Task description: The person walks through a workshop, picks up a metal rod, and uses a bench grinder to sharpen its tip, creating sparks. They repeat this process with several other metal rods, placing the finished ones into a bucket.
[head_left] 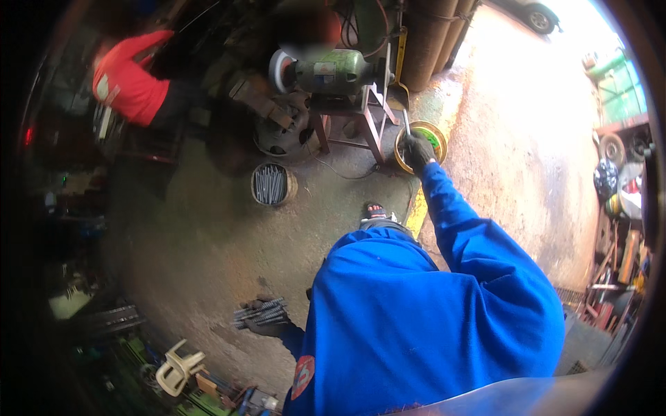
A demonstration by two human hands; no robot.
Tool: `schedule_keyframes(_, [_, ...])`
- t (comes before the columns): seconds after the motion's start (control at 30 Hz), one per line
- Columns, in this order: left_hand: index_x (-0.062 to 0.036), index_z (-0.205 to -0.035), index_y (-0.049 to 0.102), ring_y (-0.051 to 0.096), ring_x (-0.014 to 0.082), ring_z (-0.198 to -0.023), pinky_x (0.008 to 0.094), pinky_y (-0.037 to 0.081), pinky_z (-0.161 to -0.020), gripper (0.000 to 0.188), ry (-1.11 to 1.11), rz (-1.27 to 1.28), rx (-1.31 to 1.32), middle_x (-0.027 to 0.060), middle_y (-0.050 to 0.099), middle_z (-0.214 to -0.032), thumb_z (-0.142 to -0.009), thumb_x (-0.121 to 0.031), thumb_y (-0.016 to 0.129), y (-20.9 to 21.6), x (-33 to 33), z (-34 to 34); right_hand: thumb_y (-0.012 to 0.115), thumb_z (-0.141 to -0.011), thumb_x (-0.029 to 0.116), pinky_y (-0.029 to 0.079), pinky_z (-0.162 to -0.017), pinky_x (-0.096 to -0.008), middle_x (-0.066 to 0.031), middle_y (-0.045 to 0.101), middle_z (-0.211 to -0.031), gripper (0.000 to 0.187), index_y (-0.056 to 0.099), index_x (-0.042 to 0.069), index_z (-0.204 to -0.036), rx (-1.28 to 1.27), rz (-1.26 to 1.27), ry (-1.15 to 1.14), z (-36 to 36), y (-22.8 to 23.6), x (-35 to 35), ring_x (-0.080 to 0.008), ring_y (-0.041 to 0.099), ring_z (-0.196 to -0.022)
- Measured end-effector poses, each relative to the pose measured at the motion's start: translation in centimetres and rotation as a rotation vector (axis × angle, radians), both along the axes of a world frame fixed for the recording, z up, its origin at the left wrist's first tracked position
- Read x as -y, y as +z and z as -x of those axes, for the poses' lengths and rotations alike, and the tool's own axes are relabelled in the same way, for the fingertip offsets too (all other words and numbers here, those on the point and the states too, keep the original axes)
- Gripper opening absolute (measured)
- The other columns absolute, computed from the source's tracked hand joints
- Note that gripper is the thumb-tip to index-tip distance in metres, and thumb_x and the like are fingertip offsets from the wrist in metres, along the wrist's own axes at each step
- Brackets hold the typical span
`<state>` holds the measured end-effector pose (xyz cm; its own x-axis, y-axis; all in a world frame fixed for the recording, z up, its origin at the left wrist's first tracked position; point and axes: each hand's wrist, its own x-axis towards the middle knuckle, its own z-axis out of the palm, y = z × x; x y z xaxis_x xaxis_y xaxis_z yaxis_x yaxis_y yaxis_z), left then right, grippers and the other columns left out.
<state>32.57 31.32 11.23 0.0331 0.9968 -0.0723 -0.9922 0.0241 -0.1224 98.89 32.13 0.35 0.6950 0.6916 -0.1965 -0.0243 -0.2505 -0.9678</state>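
Observation:
My left hand (pixel 267 320), in a dark glove, is low on the left and wraps round a bundle of grey metal rods (pixel 253 312) with ridged surfaces. Reaching forward, my right hand (pixel 419 151), also in a dark glove, is over the near rim of a yellowish bucket (pixel 444 149) with something bright green in it. A slim grey metal rod (pixel 406 120) sticks up from the right hand's fingers. Farther left, a round bucket (pixel 292 186) full of long grey rods (pixel 269 183) stands on the floor. Gloves hide most of my finger detail.
A green bench grinder (pixel 333 72) sits on a metal stand (pixel 355 133) ahead, its cable on the floor. A person in red (pixel 132 80) is at the far left. Tall brown cylinders (pixel 429 41) stand beyond the bucket. A cream plastic chair (pixel 177 369) is at the lower left.

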Motion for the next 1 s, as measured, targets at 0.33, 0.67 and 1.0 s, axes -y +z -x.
schedule_keyframes(0.33, [-0.0077, -0.11, 0.057, 0.056, 0.0177, -0.073, 0.0332, 0.05, -0.075, 0.03, 0.013, 0.13, -0.567, 0.0087, 0.058, -0.082, -0.086, -0.026, 0.052, 7.3, -0.5, -3.3, 0.057, -0.081, 0.016, 0.044, -0.044, -0.0348, -0.0084, 0.06, -0.069, 0.016, 0.065, 0.011, -0.094, -0.15, 0.073, -0.038, -4.6, 0.8, -6.8, -0.0219, 0.054, -0.049])
schedule_keyframes(0.67, [-0.0115, -0.11, 0.059, 0.051, 0.0139, -0.059, 0.0259, 0.044, -0.058, 0.032, 0.24, 0.209, -0.495, 0.0058, 0.058, -0.075, -0.083, -0.027, 0.058, 3.8, 2.9, -0.4, 0.06, -0.076, 0.015, 0.051, -0.072, -0.0413, -0.0148, 0.065, -0.09, 0.013, 0.069, 0.007, -0.08, 0.972, 0.512, 0.452, -3.2, 6.6, -8.5, -0.0306, 0.064, -0.083])
schedule_keyframes(1.0, [-0.0064, -0.1, 0.06, 0.051, 0.0083, -0.059, 0.0203, 0.045, -0.054, 0.024, 0.28, 0.11, -0.504, 0.0028, 0.059, -0.076, -0.084, -0.023, 0.058, 9.1, 5.9, -9.0, 0.051, -0.087, 0.006, 0.045, -0.041, -0.0286, -0.0058, 0.055, -0.071, 0.008, 0.05, 0.008, -0.095, -0.789, -0.178, -0.233, -0.3, 4.5, -4.6, -0.0162, 0.052, -0.05])
